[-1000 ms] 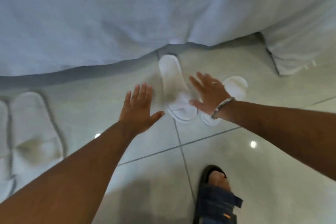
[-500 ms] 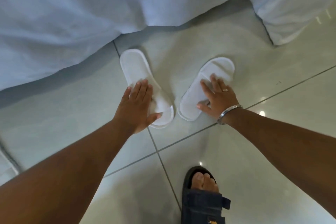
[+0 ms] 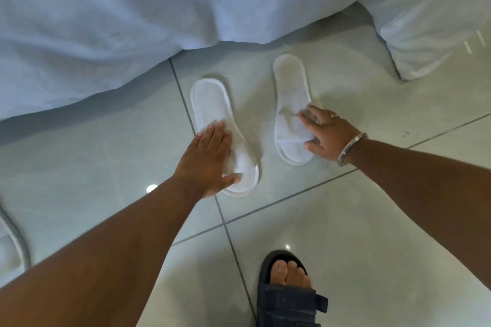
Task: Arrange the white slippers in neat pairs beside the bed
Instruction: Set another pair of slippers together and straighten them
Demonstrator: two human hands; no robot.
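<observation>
We have both palms down on one pair of white slippers on the tiled floor (image 3: 358, 220), just beside the hanging bed cover (image 3: 106, 34). Our left hand (image 3: 206, 159) lies flat with its fingers spread over the strap end of the left slipper (image 3: 212, 103), thumb hooked at the toe opening, pressing rather than clasping; that suits sliding it across the tile instead of lifting it. Our right hand (image 3: 328, 133) has its fingers curled around the strap of the right slipper (image 3: 291, 82), gripping the cloth from the side, which we judge gives the purchase needed to turn it. The two slippers lie apart with a clear strip of floor between them, heels toward the bed, the right one sitting nearer the bed than the left, so the pair is not yet level or close. We think the remaining work is to draw them together and line up the toes. Another white slipper (image 3: 10, 244) shows blurred at the left edge, and our sandalled foot (image 3: 287, 289) stands well behind
</observation>
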